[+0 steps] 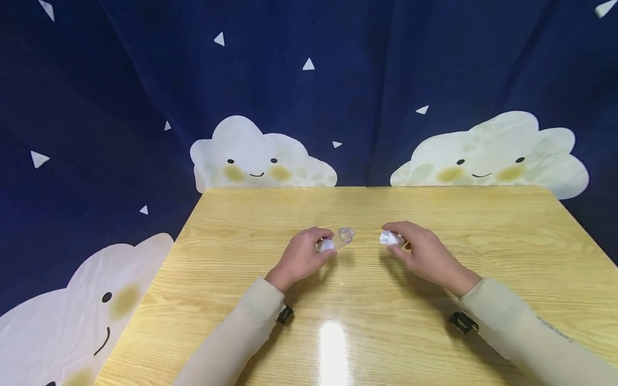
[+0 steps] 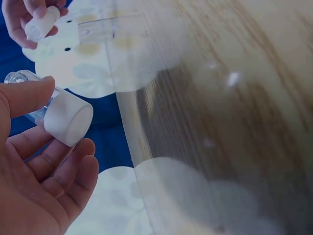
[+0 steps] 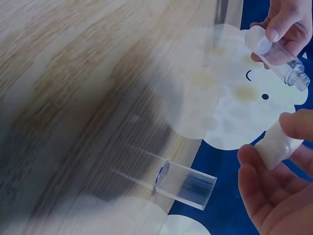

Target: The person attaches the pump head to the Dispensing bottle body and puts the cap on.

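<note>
My left hand (image 1: 304,252) grips a small clear bottle (image 3: 279,63) by its white end piece (image 2: 68,117), thumb on one side and fingers on the other. The bottle tilts, and its threaded neck (image 1: 346,234) is bare and points away to the right. My right hand (image 1: 425,251) pinches a small white bottle top (image 3: 278,146) between thumb and fingers, with its pale end (image 1: 390,238) facing the left hand. A gap separates bottle and top. Beyond the right hand's fingertips, a clear cylindrical cover (image 3: 188,185) stands upright on the table; the right hand mostly hides it in the head view.
The wooden table (image 1: 241,220) reaches back to a dark blue curtain (image 1: 357,96) printed with white clouds and small triangles. A bright light reflection (image 1: 333,351) lies on the table near the front. Black devices (image 1: 463,321) are strapped at both wrists.
</note>
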